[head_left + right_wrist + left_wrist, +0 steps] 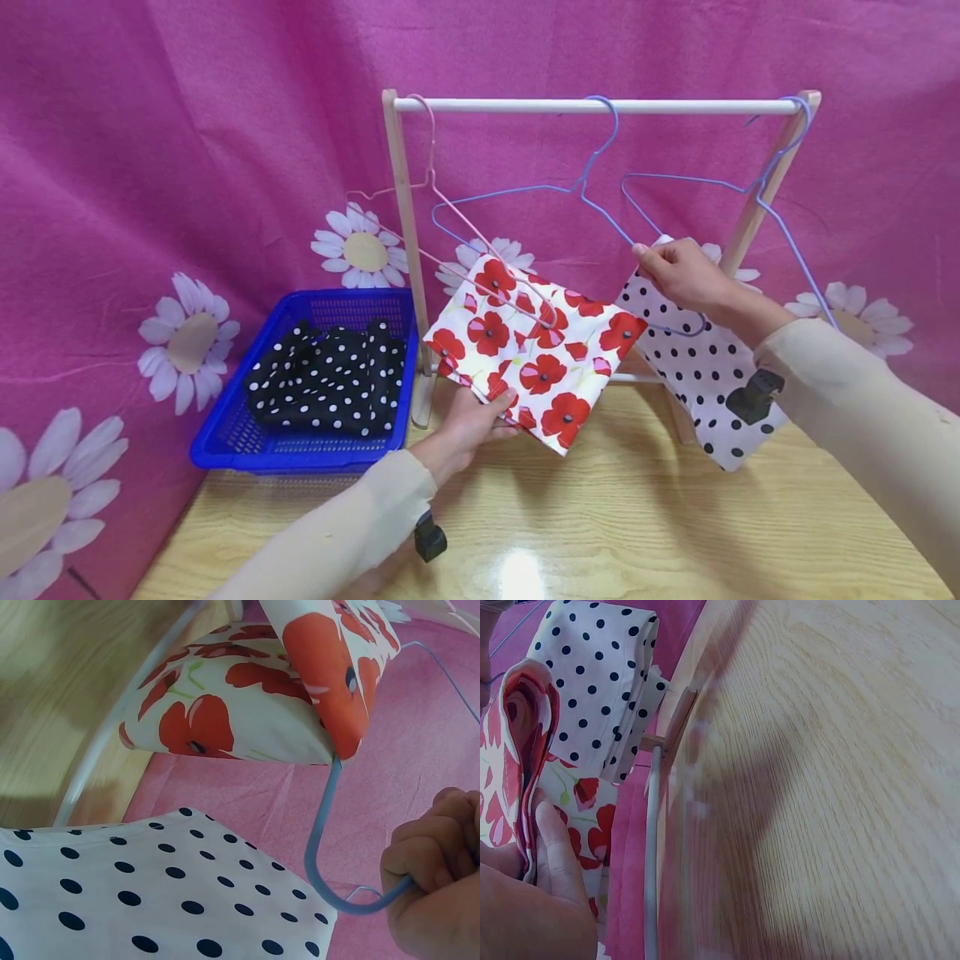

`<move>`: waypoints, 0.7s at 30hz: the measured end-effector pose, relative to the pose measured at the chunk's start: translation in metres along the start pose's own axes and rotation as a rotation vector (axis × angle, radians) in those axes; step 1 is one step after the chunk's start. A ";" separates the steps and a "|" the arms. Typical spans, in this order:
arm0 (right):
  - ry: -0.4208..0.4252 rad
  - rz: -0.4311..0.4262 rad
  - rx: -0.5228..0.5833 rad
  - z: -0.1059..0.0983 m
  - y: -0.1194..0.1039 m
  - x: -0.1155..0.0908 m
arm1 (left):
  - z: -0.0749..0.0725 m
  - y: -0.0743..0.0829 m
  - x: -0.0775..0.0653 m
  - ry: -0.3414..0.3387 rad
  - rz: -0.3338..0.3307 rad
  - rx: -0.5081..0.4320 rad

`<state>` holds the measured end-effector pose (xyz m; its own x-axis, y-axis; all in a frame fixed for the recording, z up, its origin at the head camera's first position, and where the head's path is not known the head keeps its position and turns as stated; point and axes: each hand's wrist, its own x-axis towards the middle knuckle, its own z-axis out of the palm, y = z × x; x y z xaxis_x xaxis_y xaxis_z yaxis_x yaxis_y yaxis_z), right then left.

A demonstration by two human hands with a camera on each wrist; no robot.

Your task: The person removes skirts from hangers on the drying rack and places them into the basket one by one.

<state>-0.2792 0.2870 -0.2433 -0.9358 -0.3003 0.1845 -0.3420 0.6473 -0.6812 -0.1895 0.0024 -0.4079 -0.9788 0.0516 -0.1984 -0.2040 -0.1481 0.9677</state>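
A pink backdrop [247, 50] with big white daisies stands behind a wood-grain worktop [600, 525], on which a small clothes rack [495, 106] carries three hangers along its rail. At the far left of the worktop sits a blue basket [300, 462] with a crumpled black spotted cloth [330, 387] inside.

The poppy cloth [540, 358] is at the middle of the rack, draped on the lower bar of the middle blue hanger [582, 179]; the bar's wire runs into its fold at the right. The left hand [465, 425] pinches the cloth's near edge, thumb above and fingers beneath. The right hand [686, 271] is clamped round the wire of that same hanger, near its right end, steadying it. To the right, a white spotted cloth [690, 367] hangs on the right blue hanger [763, 179]; the pink hanger [432, 167] at the left is bare.

The step in hand appears to be settling the poppy cloth over its bar. The next move seems to call for evening the two layers while the wire is kept steady, then letting go gently. The black cloth and pink hanger look left for afterwards.
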 end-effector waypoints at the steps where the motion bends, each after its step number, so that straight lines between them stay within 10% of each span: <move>1: 0.002 -0.002 -0.001 0.000 0.000 0.000 | -0.001 0.000 0.000 0.001 -0.003 0.005; 21: -0.024 -0.017 -0.068 -0.008 0.004 0.003 | -0.016 0.004 -0.005 -0.001 -0.025 0.121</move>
<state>-0.2844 0.2942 -0.2395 -0.9277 -0.3280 0.1784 -0.3640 0.6879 -0.6279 -0.1858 -0.0146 -0.4054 -0.9734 0.0552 -0.2224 -0.2241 -0.0269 0.9742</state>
